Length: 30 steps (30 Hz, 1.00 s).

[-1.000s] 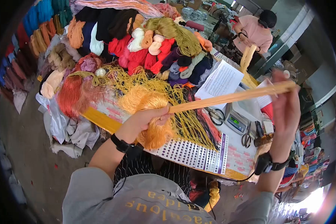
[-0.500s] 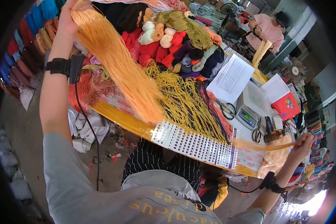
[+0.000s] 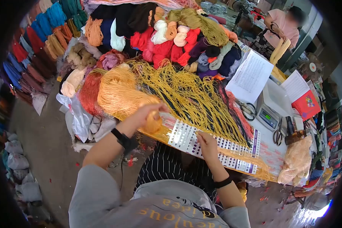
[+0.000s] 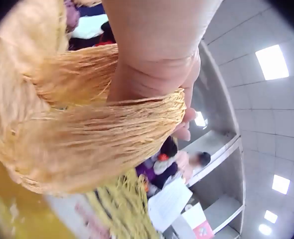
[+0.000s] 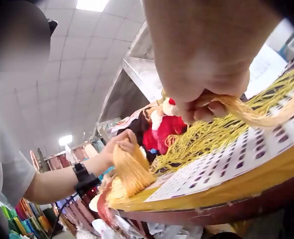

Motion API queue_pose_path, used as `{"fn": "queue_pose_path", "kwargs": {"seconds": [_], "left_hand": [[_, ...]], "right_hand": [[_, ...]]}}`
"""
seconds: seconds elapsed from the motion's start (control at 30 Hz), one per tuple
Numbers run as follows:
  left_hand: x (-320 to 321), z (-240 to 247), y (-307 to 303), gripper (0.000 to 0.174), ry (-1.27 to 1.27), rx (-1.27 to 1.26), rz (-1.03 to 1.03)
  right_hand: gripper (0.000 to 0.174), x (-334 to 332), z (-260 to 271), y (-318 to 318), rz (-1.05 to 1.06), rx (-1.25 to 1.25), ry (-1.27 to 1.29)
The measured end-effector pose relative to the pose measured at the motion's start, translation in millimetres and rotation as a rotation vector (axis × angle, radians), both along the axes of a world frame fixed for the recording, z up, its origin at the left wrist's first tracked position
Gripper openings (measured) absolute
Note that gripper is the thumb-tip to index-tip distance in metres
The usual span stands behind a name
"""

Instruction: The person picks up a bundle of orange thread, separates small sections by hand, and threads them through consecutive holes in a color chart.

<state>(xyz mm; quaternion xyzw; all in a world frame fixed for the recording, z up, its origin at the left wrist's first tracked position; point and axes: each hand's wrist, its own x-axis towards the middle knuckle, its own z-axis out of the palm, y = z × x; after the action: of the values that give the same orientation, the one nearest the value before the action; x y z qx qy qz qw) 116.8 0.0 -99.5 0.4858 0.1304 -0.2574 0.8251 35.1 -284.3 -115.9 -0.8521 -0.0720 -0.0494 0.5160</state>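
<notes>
A thick skein of light orange yarn (image 3: 117,89) lies at the table's left front. One loop of it runs round my left hand (image 3: 145,114), which grips it close over the table edge. In the left wrist view, the looped yarn (image 4: 107,139) covers part of that hand, hiding some fingers. My right hand (image 3: 208,146) pinches a thin bundle of orange strands (image 3: 239,155) above the punched colour card (image 3: 184,136). The strands trail rightward across the card. From the right wrist view, the right fingers (image 5: 217,110) are curled round this bundle.
Yellow-green yarn (image 3: 190,100) spreads over the table middle, with coloured skeins (image 3: 163,51) piled behind. At the right are scissors (image 3: 247,111), a digital scale (image 3: 268,116), paper sheets (image 3: 250,74) and peach yarn (image 3: 295,161). Another person (image 3: 283,24) is at the far right.
My left hand, raised at upper left half a second ago, has come down to the table edge with the skein. My right hand has moved left from the far right, bringing the strands over the card.
</notes>
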Motion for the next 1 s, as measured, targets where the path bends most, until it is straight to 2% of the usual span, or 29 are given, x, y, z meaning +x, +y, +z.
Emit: {"fn": "queue_pose_path", "kwargs": {"seconds": [0.03, 0.1, 0.17, 0.23, 0.3, 0.37, 0.47, 0.57, 0.8, 0.87, 1.0], "left_hand": [[-5, -14, -6, 0.026, 0.006, 0.005, 0.003], [-13, -39, -13, 0.027, 0.121, 0.006, -0.118], [-16, -44, -19, 0.027, 0.155, -0.021, -0.15], [-20, -44, -26, 0.027, 0.19, -0.053, -0.178], [-24, -30, -37, 0.028, 0.219, 0.166, -0.187], [-23, -33, -44, 0.028, 0.22, 0.171, -0.15], [-20, -37, -52, 0.025, 0.286, 0.165, -0.197], [-21, -42, -60, 0.016, -0.01, 0.46, -0.165], [-25, -28, -57, 0.012, 0.002, 0.484, -0.178], [-22, -23, -59, 0.013, 0.11, 0.48, -0.165], [-10, -52, -56, 0.013, 0.036, 0.358, -0.145]], "right_hand": [[0.015, 6, 0, 11, 0.001, -0.01, 0.006], [0.015, 15, 2, 30, 0.009, -0.019, 0.02], [0.016, 25, 5, 47, 0.013, 0.029, 0.14], [0.015, 36, -15, 55, 0.016, 0.03, 0.122], [0.015, 44, -36, 59, 0.013, 0.131, 0.141], [0.015, 47, -39, 62, -0.006, 0.177, 0.151], [0.016, 47, -41, 63, -0.079, 0.128, 0.191], [0.016, 44, -38, 68, -0.159, -0.006, 0.163], [0.017, 36, -36, 78, -0.231, -0.214, 0.022], [0.016, 36, -40, 79, -0.237, -0.35, -0.061], [0.014, 33, -39, 79, -0.227, -0.338, -0.136]]}}
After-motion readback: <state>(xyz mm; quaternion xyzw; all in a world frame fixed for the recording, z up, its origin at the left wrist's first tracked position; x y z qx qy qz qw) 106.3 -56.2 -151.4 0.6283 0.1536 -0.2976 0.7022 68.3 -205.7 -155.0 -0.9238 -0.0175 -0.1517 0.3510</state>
